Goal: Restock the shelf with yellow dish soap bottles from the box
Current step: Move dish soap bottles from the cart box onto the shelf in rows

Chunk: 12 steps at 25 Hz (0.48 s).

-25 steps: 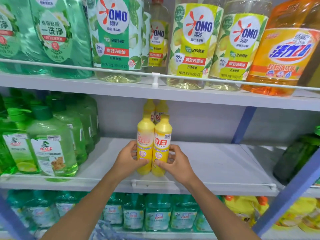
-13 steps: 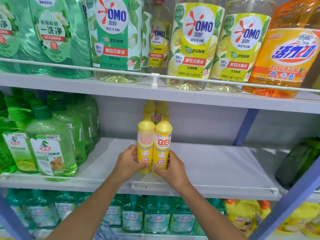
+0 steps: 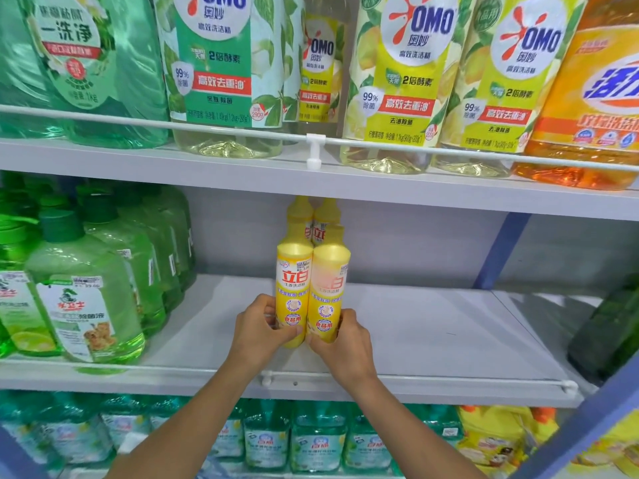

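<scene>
Green bottles crowd the left. Up top stand big OMO bottles beside an orange jug; teal bottles and yellow pouches sit below. A blue post stands behind.

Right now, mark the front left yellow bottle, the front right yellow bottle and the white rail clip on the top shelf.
front left yellow bottle [image 3: 295, 276]: head view, on its red label logo.
front right yellow bottle [image 3: 332, 261]: head view, on its upper body.
white rail clip [image 3: 314, 153]: head view, on its stem.
</scene>
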Each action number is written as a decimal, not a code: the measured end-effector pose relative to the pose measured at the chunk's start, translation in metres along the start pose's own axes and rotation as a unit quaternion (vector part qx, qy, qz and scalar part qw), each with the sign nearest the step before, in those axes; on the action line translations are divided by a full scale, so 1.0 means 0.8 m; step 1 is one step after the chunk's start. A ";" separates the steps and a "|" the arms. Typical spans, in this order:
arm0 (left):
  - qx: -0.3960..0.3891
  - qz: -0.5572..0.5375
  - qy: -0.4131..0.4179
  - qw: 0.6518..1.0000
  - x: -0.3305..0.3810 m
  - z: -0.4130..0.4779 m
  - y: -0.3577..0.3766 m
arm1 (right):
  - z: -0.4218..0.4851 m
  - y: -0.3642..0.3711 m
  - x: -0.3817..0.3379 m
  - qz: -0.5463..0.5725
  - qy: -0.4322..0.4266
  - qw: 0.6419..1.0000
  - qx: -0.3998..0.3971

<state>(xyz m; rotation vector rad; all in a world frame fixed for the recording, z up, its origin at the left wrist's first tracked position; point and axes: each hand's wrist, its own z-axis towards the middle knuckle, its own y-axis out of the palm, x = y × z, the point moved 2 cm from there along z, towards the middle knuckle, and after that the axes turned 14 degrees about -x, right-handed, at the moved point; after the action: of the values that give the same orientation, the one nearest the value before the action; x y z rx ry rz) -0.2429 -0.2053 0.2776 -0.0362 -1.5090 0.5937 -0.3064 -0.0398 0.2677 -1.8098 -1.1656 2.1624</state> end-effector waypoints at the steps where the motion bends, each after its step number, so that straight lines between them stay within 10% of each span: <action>1: 0.003 -0.001 -0.001 1.000 -0.001 0.007 0.002 | 0.007 0.000 0.000 0.005 0.005 1.000 0.004; 12: 0.086 0.000 0.004 0.996 -0.028 0.104 0.019 | 0.108 0.003 0.012 0.044 0.007 0.997 0.055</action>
<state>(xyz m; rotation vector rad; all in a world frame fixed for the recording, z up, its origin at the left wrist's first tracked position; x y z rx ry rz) -0.3252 -0.2291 0.2588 0.0931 -1.4448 0.7199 -0.3839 -0.0790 0.2591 -1.8615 -0.9609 2.2084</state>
